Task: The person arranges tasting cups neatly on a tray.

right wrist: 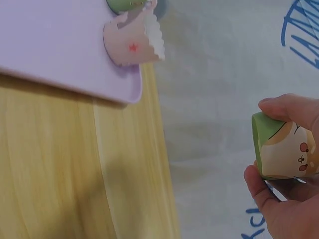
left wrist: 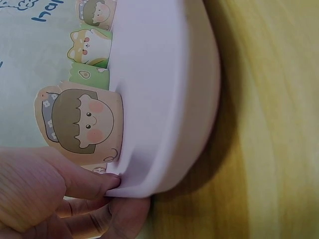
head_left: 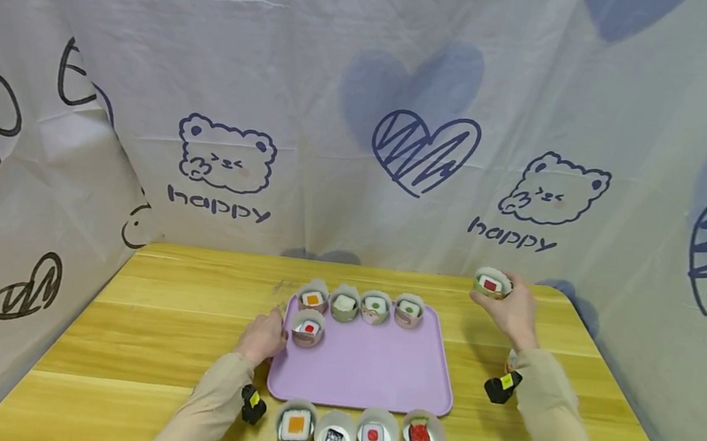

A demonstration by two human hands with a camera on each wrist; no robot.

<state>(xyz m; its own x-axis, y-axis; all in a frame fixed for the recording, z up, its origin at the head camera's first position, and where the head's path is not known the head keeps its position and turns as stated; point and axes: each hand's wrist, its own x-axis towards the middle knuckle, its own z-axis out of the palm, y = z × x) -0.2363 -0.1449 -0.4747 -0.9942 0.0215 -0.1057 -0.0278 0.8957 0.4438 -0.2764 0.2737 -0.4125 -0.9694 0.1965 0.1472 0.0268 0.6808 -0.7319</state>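
Holding cup point(head_left: 489, 285) in right hand point(head_left: 514, 313), left hand point(head_left: 263, 337) pinching tray point(head_left: 369, 371)

You wear matching long sleeves in a plain, pale beige, the left sleeve point(head_left: 202, 401) and the right sleeve point(head_left: 554, 422) both softly creased and roomy, each running down to the wrist and leaving your hands point(head_left: 263, 337) bare. Along the inner side of each cuff sits a compact, angular black unit; your left wrist unit point(head_left: 251, 411) and your right wrist unit point(head_left: 498, 390) each bear a bright yellow patch. Finer detail on the dark casings is too small to read.
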